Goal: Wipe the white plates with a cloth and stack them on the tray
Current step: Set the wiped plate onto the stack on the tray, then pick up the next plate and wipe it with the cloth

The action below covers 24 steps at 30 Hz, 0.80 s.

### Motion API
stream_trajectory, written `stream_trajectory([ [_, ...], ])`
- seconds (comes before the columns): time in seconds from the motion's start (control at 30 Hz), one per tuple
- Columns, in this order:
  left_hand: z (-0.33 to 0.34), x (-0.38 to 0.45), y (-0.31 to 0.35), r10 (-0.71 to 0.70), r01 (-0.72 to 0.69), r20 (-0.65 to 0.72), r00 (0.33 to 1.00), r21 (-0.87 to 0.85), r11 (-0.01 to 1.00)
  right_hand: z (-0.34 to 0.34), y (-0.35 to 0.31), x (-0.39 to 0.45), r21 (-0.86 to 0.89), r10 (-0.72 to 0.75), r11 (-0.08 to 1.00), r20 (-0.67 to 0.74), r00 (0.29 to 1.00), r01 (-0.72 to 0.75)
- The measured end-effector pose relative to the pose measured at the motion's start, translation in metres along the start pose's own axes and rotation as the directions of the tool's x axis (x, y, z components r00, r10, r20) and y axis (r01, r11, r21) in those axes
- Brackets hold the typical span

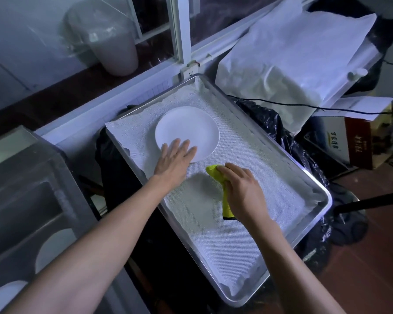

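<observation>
One round white plate (187, 132) lies flat at the far left of the mesh-lined metal tray (309, 175). Left hand (174, 158), fingers straight, rests on its near rim and is nearest. Right hand (242, 191) grips a yellow cloth (222, 184) just beside. More white plates (52, 250) lie near left, cut off and dim.

A round white plate (187, 132) lies flat at the far left of the mesh-lined metal tray (313, 177); a crumpled yellow cloth (216, 173) lies just near-right of it.
</observation>
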<state>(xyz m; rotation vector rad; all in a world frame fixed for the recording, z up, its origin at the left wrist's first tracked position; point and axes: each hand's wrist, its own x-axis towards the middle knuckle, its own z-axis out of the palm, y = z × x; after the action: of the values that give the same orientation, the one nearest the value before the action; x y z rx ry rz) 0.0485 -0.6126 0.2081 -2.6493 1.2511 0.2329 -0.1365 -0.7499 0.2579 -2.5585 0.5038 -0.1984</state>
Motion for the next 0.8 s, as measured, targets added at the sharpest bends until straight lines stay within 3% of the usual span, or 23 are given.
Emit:
stream_trajectory([
  [0.27, 0.004, -0.003, 0.001, -0.047, 0.045, -0.010, 0.999, -0.141, 0.989, 0.007, -0.006, 0.000, -0.016, 0.005, 1.000, -0.001, 1.000, -0.005],
  [0.47, -0.010, -0.055, -0.005, -0.058, 0.022, -0.143, 0.988, -0.239, 0.971, 0.005, -0.023, -0.003, -0.028, -0.016, 0.999, 0.007, 1.000, 0.016],
  [0.63, -0.013, -0.118, -0.030, -0.134, 0.066, -0.197, 0.971, -0.320, 0.945, 0.010, -0.066, -0.005, -0.011, -0.093, 0.996, -0.020, 0.995, 0.093],
  [0.8, 0.004, -0.197, -0.070, -0.297, 0.178, -0.252, 0.921, -0.406, 0.897, 0.031, -0.142, -0.011, 0.016, -0.229, 0.973, -0.033, 0.973, 0.229],
])
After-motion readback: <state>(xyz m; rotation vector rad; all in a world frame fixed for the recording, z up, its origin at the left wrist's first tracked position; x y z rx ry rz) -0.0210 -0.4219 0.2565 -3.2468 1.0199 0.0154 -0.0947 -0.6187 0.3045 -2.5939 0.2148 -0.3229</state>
